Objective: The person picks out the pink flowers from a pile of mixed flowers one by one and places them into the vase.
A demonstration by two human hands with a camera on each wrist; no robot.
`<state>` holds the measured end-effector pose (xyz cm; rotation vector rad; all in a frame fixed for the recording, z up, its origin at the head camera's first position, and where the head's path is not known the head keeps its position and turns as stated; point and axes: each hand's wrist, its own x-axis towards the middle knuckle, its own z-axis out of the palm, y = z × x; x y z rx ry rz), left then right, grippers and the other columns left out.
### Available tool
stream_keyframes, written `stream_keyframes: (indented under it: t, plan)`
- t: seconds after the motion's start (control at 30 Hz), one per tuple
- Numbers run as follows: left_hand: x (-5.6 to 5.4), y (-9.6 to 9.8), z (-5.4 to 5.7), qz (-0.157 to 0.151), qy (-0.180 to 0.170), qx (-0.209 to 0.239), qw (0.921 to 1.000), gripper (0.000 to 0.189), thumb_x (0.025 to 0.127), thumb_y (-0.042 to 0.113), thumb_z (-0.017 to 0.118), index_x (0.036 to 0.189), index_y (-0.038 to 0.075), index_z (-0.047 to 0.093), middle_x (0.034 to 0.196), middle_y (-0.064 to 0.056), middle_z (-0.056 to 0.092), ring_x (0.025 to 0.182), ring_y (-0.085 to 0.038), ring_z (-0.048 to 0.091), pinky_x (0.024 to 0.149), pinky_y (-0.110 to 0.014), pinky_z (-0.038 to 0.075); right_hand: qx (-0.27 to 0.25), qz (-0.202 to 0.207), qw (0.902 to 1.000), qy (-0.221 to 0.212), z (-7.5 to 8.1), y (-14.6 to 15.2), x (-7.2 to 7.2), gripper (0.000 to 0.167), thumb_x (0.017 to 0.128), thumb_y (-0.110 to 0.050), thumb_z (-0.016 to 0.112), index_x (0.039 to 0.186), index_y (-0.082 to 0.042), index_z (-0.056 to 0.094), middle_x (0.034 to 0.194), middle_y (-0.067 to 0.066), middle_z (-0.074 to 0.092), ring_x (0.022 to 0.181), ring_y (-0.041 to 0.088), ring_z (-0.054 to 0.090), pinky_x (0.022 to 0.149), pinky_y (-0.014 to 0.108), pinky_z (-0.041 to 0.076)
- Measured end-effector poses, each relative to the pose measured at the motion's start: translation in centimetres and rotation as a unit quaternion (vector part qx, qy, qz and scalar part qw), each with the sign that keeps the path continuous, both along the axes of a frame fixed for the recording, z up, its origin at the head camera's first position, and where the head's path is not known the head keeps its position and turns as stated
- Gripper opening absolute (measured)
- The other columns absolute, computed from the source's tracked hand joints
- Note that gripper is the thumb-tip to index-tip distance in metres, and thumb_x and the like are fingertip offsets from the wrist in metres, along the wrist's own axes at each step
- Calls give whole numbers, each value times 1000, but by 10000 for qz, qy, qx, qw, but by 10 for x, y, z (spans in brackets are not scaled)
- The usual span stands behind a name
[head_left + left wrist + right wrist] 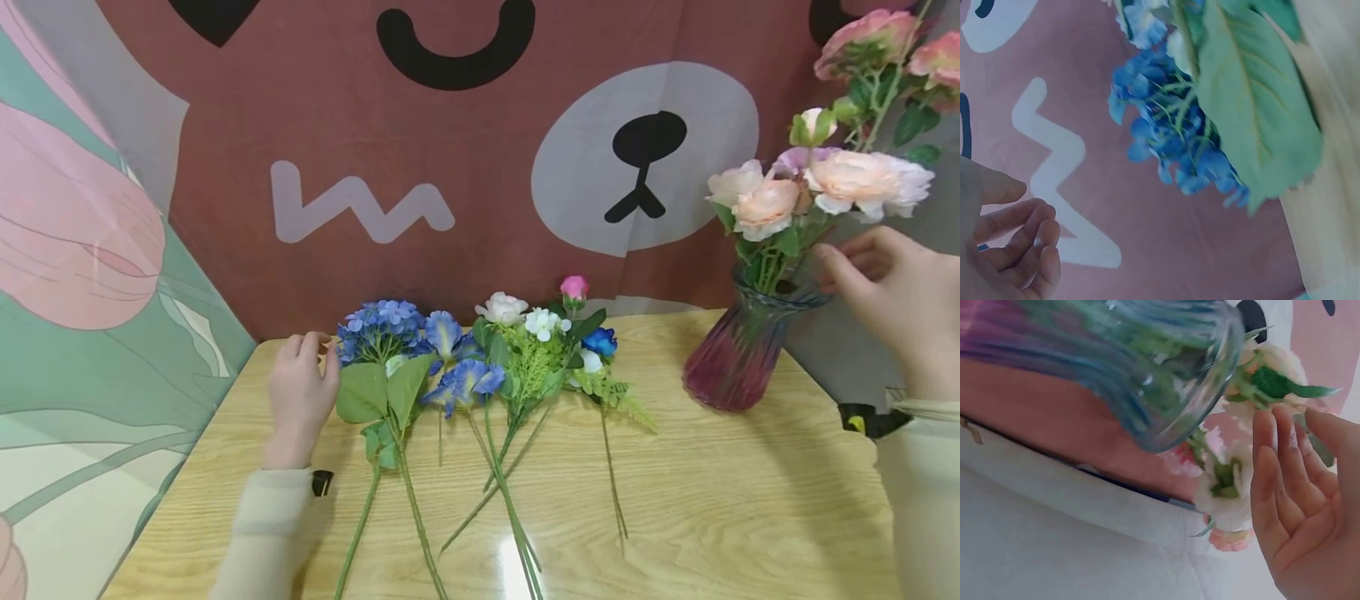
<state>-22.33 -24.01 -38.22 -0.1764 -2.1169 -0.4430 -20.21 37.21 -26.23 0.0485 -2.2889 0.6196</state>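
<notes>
On the right stands a ribbed glass vase (726, 367), pink at the base and bluish at the rim. It holds peach and white flowers (855, 179), with taller pink blooms (866, 46) above. My right hand (907, 304) hovers beside the rim, fingers loosely bent; the right wrist view shows the palm with nothing in it. At the table's left, my left hand (303, 387) hangs loosely curled next to a blue hydrangea (382, 325). A broad green leaf (1254, 106) on that stem overlaps the blossom in the left wrist view.
Blue irises (465, 383), a white flower (502, 308), a pink bud (573, 287) and a dark blue flower (600, 342) lie across the wooden table (712, 500), stems toward me. A printed cloth (465, 142) hangs behind the table.
</notes>
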Motion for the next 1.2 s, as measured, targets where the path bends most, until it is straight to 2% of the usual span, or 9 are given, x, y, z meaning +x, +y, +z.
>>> stream_keyframes:
  t: [0.23, 0.47, 0.73, 0.8, 0.9, 0.97, 1.0, 1.03, 1.2]
  plan:
    - [-9, 30, 9, -296, 42, 19, 9996, 13, 89, 12, 61, 90, -1, 63, 80, -17, 58, 73, -35, 55, 61, -46, 45, 230, 211, 9974, 646, -3, -20, 6, 31, 91, -27, 62, 91, 4, 64, 68, -55, 36, 58, -35, 33, 52, 0, 27]
    - [-15, 62, 18, -616, 33, 28, 9981, 14, 89, 13, 62, 90, 0, 63, 80, -16, 59, 74, -33, 56, 64, -44, 46, 206, 389, 9955, 835, -15, -42, 0, 30, 91, -26, 62, 91, 3, 67, 71, -55, 38, 60, -34, 35, 54, -1, 28]
    - [-21, 89, 16, -829, -160, 68, 9964, 12, 90, 14, 60, 92, 3, 63, 81, -13, 60, 77, -31, 57, 68, -42, 47, 66, 690, 9933, 920, -35, -58, -13, 24, 90, -25, 64, 92, -1, 68, 73, -51, 43, 61, -32, 39, 59, 1, 30]
    - [-23, 96, 14, -910, -201, 46, 9956, 12, 91, 14, 59, 93, 3, 64, 82, -12, 60, 76, -29, 56, 68, -40, 47, 57, 686, 9934, 913, -39, -62, -15, 25, 91, -25, 63, 92, -1, 69, 71, -41, 52, 61, -32, 39, 60, 1, 31]
    - [-25, 109, 12, -1074, -124, 32, 9941, 10, 90, 13, 60, 92, 3, 64, 82, -12, 60, 75, -28, 56, 68, -40, 47, 45, 668, 9937, 896, -46, -67, -19, 26, 91, -26, 62, 92, -1, 68, 68, -11, 68, 61, -33, 38, 60, 1, 31]
    - [-27, 117, 11, -1153, -48, -24, 9933, 9, 89, 12, 61, 92, 3, 63, 82, -11, 60, 74, -28, 56, 66, -40, 47, 4, 687, 9937, 884, -51, -71, -21, 26, 91, -26, 62, 91, -1, 68, 69, 8, 70, 61, -33, 37, 59, 1, 31]
    - [-27, 122, 11, -1215, -12, -44, 9926, 8, 88, 11, 62, 91, 3, 63, 81, -12, 60, 74, -28, 56, 66, -40, 47, -32, 715, 9935, 884, -53, -72, -22, 25, 91, -26, 62, 90, -1, 68, 71, 14, 70, 60, -33, 38, 59, 0, 31]
    - [-28, 126, 10, -1236, 9, -82, 9923, 8, 88, 10, 63, 91, 3, 63, 81, -11, 60, 73, -27, 56, 66, -39, 48, -61, 726, 9934, 882, -55, -74, -23, 25, 91, -26, 62, 90, -1, 68, 70, 13, 70, 60, -32, 38, 59, 0, 32]
    - [-31, 147, 5, -1364, -131, -232, 9903, 8, 89, 12, 63, 92, 5, 64, 83, -8, 60, 75, -23, 57, 65, -35, 48, -225, 729, 9940, 789, -64, -80, -28, 25, 92, -28, 61, 89, -3, 67, 68, -19, 60, 58, -30, 40, 59, 2, 33]
